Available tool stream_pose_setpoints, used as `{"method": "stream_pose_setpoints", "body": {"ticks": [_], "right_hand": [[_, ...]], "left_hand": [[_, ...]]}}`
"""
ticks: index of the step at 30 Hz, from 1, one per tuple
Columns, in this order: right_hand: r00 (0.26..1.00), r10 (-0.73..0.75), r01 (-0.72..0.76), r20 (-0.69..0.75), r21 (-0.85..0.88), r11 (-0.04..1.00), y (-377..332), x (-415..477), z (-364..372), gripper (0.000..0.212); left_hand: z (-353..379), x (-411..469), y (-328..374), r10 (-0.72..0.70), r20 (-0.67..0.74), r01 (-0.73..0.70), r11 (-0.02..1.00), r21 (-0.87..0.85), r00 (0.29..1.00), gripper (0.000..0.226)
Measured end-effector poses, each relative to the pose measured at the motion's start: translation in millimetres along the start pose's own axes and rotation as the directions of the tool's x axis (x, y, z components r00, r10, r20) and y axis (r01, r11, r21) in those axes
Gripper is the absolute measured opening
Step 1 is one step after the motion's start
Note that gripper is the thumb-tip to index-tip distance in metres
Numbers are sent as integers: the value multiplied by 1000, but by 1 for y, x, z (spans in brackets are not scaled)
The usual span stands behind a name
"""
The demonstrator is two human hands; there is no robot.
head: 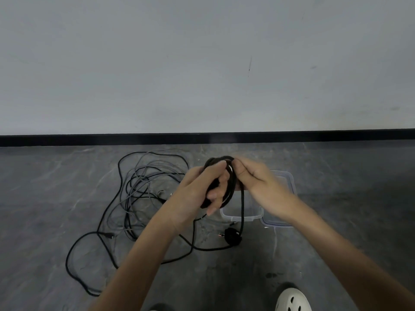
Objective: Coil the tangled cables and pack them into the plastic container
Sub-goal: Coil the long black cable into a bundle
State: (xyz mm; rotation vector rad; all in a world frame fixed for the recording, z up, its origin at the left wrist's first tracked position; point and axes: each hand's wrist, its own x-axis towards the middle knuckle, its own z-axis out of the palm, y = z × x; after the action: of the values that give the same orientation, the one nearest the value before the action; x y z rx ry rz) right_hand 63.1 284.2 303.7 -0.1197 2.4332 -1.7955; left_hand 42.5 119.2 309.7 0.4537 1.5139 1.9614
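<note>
Above the clear container (242, 215), both hands grip a black coil (226, 182); tangled cables (139, 189) lie left.

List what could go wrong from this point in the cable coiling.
The black coil sits loosely in the left hand while the right hand pinches its top, so loops may slip off. The dangling plug trails into the tangled cables and could snag. The container looks small for the coil.

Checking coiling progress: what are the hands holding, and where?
Both hold the black cable coil: the left hand is wrapped around its loops, the right hand pinches its top.
</note>
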Motion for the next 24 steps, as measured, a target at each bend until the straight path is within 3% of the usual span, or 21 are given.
{"method": "stream_pose_setpoints", "body": {"ticks": [4, 7, 13, 20, 24], "right_hand": [[983, 147, -137, 106, -95, 986, 4, -3, 3, 29], [975, 153, -121, 159, -198, 973, 2, -4, 14, 18], [966, 177, -130, 190, -238, 963, 4, -4, 24, 13], [984, 174, -171, 47, -68, 983, 9, -10, 42, 22], [977, 176, -154, 121, -175, 973, 10, -13, 44, 60]], "left_hand": [[-7, 3, 5, 19, -96, -38, 978, -205, 995, 35], [-8, 2, 5, 38, -165, -75, 972, -222, 986, 37], [-3, 2, 3, 61, -280, -120, 972, -201, 958, 34], [-4, 4, 2, 115, -385, -200, 962, -187, 916, 29], [-7, 3, 4, 122, -422, -227, 952, -208, 898, 27]]}}
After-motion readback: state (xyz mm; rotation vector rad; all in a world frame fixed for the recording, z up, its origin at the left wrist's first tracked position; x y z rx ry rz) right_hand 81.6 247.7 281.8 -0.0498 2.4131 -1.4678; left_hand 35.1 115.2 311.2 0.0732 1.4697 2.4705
